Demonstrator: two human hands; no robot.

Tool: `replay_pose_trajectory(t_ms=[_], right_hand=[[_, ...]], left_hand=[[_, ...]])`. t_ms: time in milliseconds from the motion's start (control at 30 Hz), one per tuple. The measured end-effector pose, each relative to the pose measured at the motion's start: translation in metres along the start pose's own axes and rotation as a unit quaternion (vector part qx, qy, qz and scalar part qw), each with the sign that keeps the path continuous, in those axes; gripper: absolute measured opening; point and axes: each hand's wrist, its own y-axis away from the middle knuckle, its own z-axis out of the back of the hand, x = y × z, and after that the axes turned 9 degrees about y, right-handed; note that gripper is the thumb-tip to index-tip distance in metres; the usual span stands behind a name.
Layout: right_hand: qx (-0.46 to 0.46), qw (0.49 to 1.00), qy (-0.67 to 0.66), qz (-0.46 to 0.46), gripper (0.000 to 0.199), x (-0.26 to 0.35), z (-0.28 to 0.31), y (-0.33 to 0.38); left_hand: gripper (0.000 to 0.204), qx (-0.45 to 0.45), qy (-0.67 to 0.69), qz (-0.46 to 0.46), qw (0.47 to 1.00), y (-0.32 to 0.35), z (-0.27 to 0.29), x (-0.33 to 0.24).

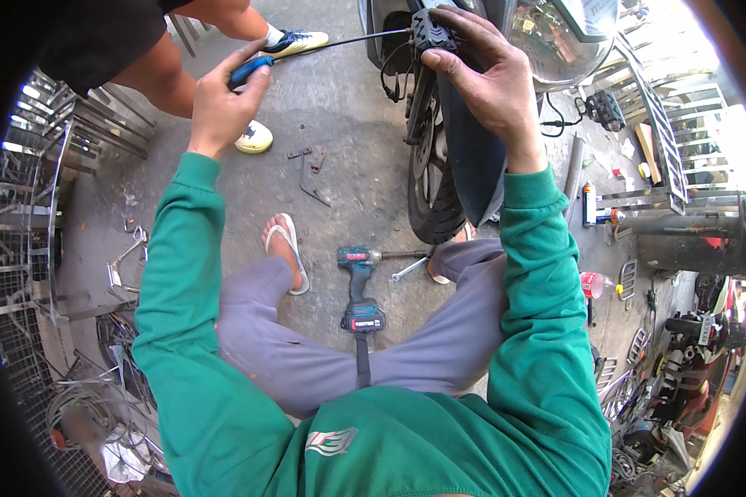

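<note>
My left hand [224,103] is closed round the blue handle of a long screwdriver [253,69]. Its thin shaft runs rightward and meets the side of a black finned block [432,31], which looks like an auxiliary lamp, at the front of a motorcycle. My right hand [497,87] grips that block from the right, thumb below and fingers over its top. Thin black wires hang beside it. Below are the motorcycle's dark front fender [471,153] and front tire [431,217]. A similar finned lamp [603,110] with a cable sits to the right of my right wrist.
A teal cordless impact wrench [360,286] and a spanner [408,269] lie between my feet. Hex keys [311,180] and small metal bits lie ahead. Another person's shoe [255,137] is at the left. Metal racks [66,141], a spray can [589,205] and a bottle [597,286] stand around.
</note>
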Motion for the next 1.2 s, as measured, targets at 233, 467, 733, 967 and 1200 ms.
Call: replay_pose_trajectory(t_ms=[233,467,733,967,1200], right_hand=[[0.004,0.995,0.058,0.078,0.056,-0.022,-0.003,-0.004],[0.010,0.999,0.029,0.023,0.065,-0.032,-0.004,-0.004],[0.031,0.998,-0.054,0.006,0.065,-0.028,-0.004,-0.002],[-0.006,1.000,0.004,-0.007,0.060,-0.009,0.003,-0.001],[-0.025,0.999,0.010,0.022,0.062,-0.004,-0.002,-0.001]], left_hand=[[0.060,-0.005,0.406,0.197,0.892,-0.019,0.008,-0.016],[0.039,0.105,0.579,0.342,0.732,-0.028,0.008,0.005],[0.042,0.093,0.430,0.399,0.805,-0.023,-0.009,0.010],[0.042,0.024,0.397,0.150,0.905,-0.025,0.004,0.034],[0.040,-0.038,0.262,-0.053,0.963,-0.023,0.011,0.027]])
